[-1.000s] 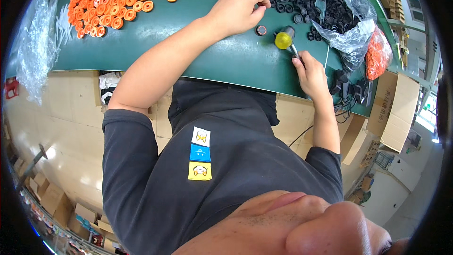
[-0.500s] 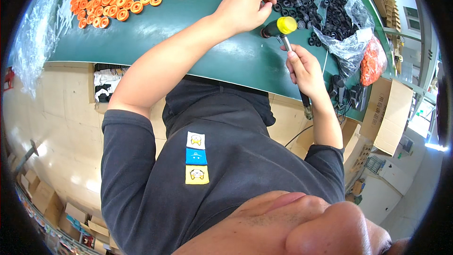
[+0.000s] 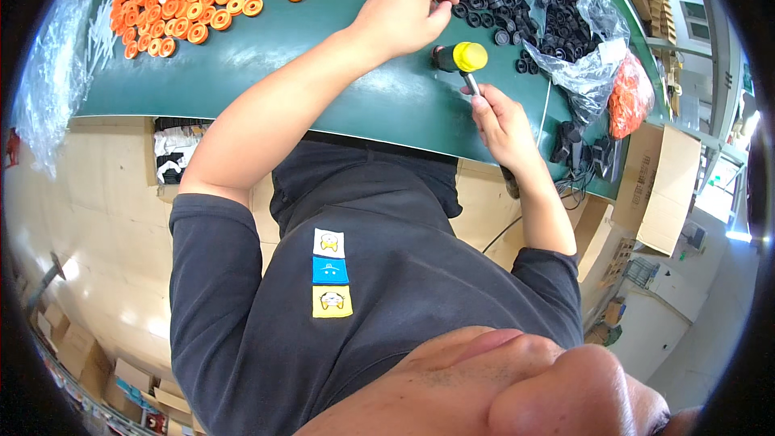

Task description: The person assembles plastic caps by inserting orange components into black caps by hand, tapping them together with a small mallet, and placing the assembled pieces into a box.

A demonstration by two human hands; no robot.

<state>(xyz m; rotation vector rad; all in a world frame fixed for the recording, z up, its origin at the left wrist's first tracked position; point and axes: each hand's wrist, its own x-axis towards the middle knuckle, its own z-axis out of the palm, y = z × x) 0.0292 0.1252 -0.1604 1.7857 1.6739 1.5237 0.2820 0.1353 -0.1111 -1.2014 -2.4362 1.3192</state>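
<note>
My right hand grips a mallet by its metal shaft. The mallet's head has one yellow face and one black face and hovers at or just above the green table; its dark handle end shows below my wrist. Close by on the left, my left hand is closed with its fingers curled, at the edge of a pile of black round plastic parts. What those fingers hold, if anything, is hidden by the hand.
Orange ringed wheels are heaped on the green table at far left, beside clear plastic wrap. On the right lie a clear bag of black parts and a bag of orange parts. A cardboard box stands past the right edge.
The mallet and my right hand have shifted slightly left and down. My left hand has moved a little left, still closed. The whole view has also shifted slightly.
</note>
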